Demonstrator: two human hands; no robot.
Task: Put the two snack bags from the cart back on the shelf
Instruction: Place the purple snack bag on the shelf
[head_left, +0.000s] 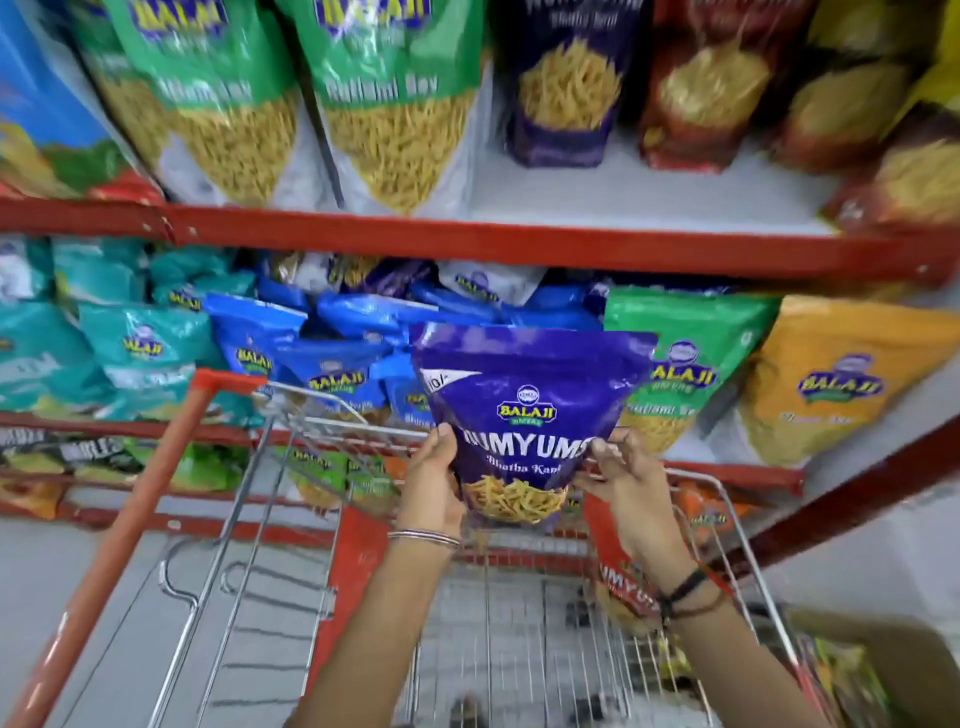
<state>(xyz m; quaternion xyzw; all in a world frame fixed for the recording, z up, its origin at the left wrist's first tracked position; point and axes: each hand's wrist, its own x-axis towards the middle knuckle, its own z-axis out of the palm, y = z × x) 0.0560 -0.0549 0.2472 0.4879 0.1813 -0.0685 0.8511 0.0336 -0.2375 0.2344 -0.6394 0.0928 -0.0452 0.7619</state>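
Observation:
A purple snack bag (530, 400) is held upright above the wire cart (291, 597), in front of the middle shelf. My left hand (431, 483) grips its lower left edge and my right hand (623, 478) grips its lower right edge. A red snack bag (615, 571) stands inside the cart on the right, partly hidden behind my right forearm. On the upper shelf (623, 197) a matching purple bag (566, 83) stands, with bare shelf in front of it.
Red shelf rails (467, 244) run across the view. Green bags (395, 104) fill the upper shelf's left, red bags (706, 93) its right. Blue, teal, green and yellow bags crowd the middle shelf. The cart's red handle (130, 519) slants at the left.

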